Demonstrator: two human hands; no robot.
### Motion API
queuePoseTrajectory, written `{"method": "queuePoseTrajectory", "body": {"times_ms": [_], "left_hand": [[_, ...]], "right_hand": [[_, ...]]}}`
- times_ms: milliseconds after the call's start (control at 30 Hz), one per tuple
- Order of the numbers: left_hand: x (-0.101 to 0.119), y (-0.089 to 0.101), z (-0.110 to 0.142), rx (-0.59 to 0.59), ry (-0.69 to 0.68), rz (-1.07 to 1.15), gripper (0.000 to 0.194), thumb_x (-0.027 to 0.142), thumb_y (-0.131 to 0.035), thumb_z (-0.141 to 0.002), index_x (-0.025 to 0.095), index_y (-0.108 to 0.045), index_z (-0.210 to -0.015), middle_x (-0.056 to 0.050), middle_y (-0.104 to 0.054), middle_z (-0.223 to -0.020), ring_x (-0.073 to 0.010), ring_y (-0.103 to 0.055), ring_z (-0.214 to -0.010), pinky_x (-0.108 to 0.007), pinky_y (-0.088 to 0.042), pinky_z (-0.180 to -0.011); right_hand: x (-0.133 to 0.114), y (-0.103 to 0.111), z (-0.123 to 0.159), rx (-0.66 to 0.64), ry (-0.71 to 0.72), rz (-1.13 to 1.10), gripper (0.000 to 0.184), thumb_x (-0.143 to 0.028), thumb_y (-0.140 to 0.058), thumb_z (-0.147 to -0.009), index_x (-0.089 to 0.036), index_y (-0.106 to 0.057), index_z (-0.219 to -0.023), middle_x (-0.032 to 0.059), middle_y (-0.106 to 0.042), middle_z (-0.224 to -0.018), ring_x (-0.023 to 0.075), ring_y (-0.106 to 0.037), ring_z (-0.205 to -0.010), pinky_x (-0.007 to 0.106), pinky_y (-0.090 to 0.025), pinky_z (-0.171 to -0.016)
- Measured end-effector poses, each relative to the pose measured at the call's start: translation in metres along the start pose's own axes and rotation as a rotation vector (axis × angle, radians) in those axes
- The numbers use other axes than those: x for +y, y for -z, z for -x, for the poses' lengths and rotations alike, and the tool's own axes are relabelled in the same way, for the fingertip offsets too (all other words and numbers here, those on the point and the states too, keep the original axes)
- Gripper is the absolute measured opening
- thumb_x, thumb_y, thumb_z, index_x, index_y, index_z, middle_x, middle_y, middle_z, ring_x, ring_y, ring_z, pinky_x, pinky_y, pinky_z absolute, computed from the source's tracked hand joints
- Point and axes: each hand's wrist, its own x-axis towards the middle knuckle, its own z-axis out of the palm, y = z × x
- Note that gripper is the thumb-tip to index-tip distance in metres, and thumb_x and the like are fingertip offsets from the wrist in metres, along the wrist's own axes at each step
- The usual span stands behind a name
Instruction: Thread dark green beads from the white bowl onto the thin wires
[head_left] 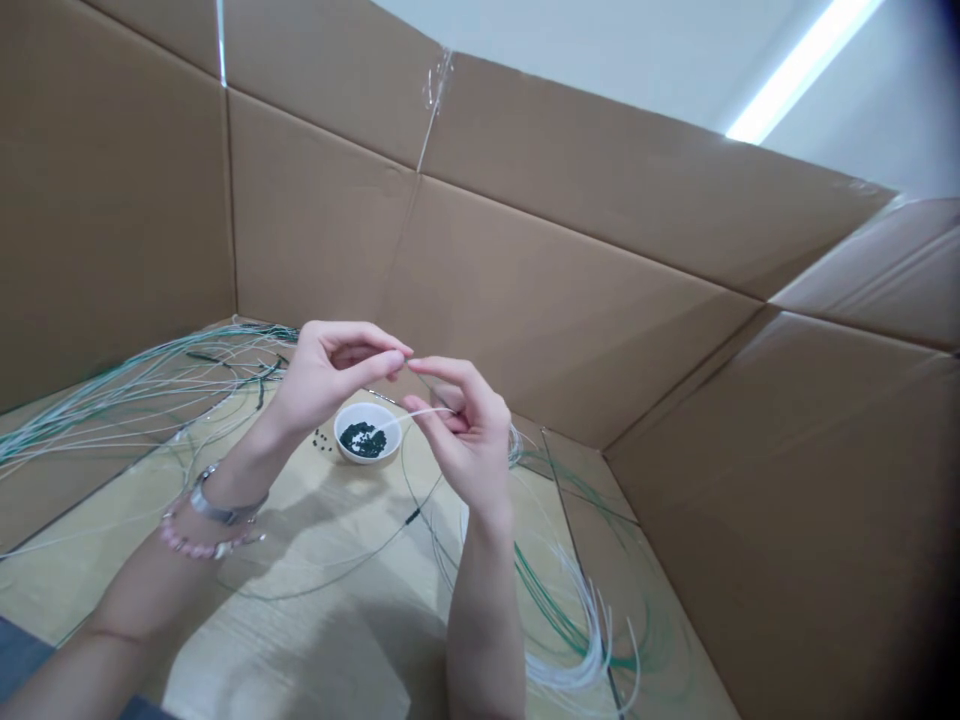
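My left hand [326, 375] is closed, with thumb and fingers pinched on something too small to make out. Its fingertips meet the index fingertip of my right hand [469, 430]. A thin white wire [427, 411] runs across the thumb of my right hand, and a thin greenish strand slants from the fingertips into that palm. Below the hands stands a white bowl [395, 447] holding many small black pieces [363, 440]. Several more black bits [322, 440] lie beside it on the left. A wire with a black sleeve [412, 517] curves over the table.
Green and white wires [150, 385] spread across the left side, some with black sleeves. More coiled green and white wires [577, 650] lie at the right. Cardboard walls [540, 300] enclose the pale wooden table [322, 650] at the back and sides.
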Motion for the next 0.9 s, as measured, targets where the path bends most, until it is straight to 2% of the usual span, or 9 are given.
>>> {"method": "queuePoseTrajectory", "body": {"times_ms": [67, 133, 200, 267, 333, 500, 600, 733, 900], "left_hand": [[-0.002, -0.002, 0.0, -0.026, 0.026, 0.025, 0.004, 0.015, -0.073, -0.071, 0.018, -0.074, -0.073, 0.0, -0.072, -0.068, -0.0084, -0.065, -0.06, -0.014, -0.052, -0.056], [-0.002, -0.004, 0.001, -0.044, 0.027, 0.039, 0.002, 0.017, -0.073, -0.072, 0.018, -0.074, -0.073, -0.001, -0.071, -0.067, -0.0089, -0.065, -0.059, -0.016, -0.053, -0.056], [0.001, -0.007, 0.003, -0.061, 0.006, 0.044, 0.003, 0.017, -0.072, -0.072, 0.018, -0.074, -0.074, -0.002, -0.072, -0.07, -0.0098, -0.065, -0.062, -0.017, -0.054, -0.057], [0.004, -0.01, 0.006, -0.07, -0.034, 0.037, 0.005, 0.014, -0.072, -0.073, 0.018, -0.075, -0.076, -0.002, -0.072, -0.073, -0.0108, -0.067, -0.066, -0.018, -0.055, -0.061], [0.006, -0.011, 0.008, -0.074, -0.064, 0.02, 0.008, 0.012, -0.071, -0.073, 0.018, -0.075, -0.077, -0.002, -0.072, -0.075, -0.0112, -0.067, -0.07, -0.018, -0.056, -0.065], [0.005, -0.01, 0.008, -0.003, -0.055, 0.038, 0.016, 0.013, -0.077, -0.068, 0.02, -0.075, -0.083, -0.001, -0.073, -0.075, -0.011, -0.069, -0.069, -0.018, -0.058, -0.065], [0.003, -0.01, 0.007, -0.028, -0.036, 0.141, 0.015, 0.012, -0.077, -0.067, 0.021, -0.075, -0.079, 0.0, -0.073, -0.073, -0.0106, -0.069, -0.066, -0.017, -0.058, -0.064], [0.001, -0.01, 0.006, -0.09, -0.012, 0.344, 0.014, 0.01, -0.078, -0.067, 0.022, -0.075, -0.074, 0.001, -0.071, -0.07, -0.007, -0.067, -0.064, -0.012, -0.056, -0.061], [0.004, -0.012, 0.005, -0.145, 0.023, 0.51, 0.015, 0.012, -0.082, -0.061, 0.02, -0.073, -0.07, 0.003, -0.067, -0.067, -0.0049, -0.062, -0.061, -0.012, -0.053, -0.057]], "right_hand": [[0.0, -0.001, 0.0, 0.092, 0.071, 0.02, 0.007, -0.024, -0.058, -0.087, -0.023, -0.061, -0.092, -0.0086, -0.041, -0.057, 0.003, -0.018, -0.042, 0.018, -0.022, -0.039], [0.0, -0.001, 0.0, 0.175, 0.088, 0.032, 0.011, -0.026, -0.052, -0.09, -0.021, -0.061, -0.089, -0.0066, -0.047, -0.061, 0.0026, -0.026, -0.043, 0.017, -0.027, -0.04], [-0.001, 0.0, 0.0, 0.172, 0.054, 0.048, 0.017, -0.028, -0.045, -0.094, -0.02, -0.06, -0.09, -0.0056, -0.048, -0.062, 0.0032, -0.035, -0.046, 0.016, -0.031, -0.044], [-0.002, 0.0, -0.001, 0.113, 0.016, 0.067, 0.019, -0.028, -0.043, -0.094, -0.019, -0.058, -0.087, -0.0052, -0.05, -0.063, 0.0031, -0.039, -0.049, 0.016, -0.033, -0.045], [-0.003, 0.0, -0.002, 0.083, 0.009, 0.072, 0.015, -0.027, -0.048, -0.092, -0.019, -0.055, -0.081, -0.006, -0.05, -0.062, 0.0023, -0.037, -0.048, 0.014, -0.031, -0.043], [-0.007, -0.002, -0.001, 0.163, 0.065, 0.075, 0.006, -0.022, -0.053, -0.09, -0.02, -0.056, -0.085, -0.0098, -0.037, -0.053, 0.0017, -0.023, -0.041, 0.014, -0.024, -0.038], [-0.012, -0.001, 0.003, 0.21, 0.101, 0.116, 0.005, -0.019, -0.052, -0.09, -0.02, -0.057, -0.09, -0.01, -0.038, -0.052, 0.0015, -0.023, -0.04, 0.014, -0.023, -0.037], [-0.023, -0.001, 0.008, 0.287, 0.205, 0.275, 0.008, -0.013, -0.056, -0.086, -0.02, -0.061, -0.088, -0.007, -0.055, -0.062, 0.0001, -0.03, -0.041, 0.014, -0.023, -0.036], [-0.033, -0.006, 0.012, 0.362, 0.291, 0.437, 0.011, -0.01, -0.06, -0.081, -0.019, -0.063, -0.086, -0.0058, -0.064, -0.067, 0.0003, -0.038, -0.041, 0.015, -0.031, -0.039]]}}
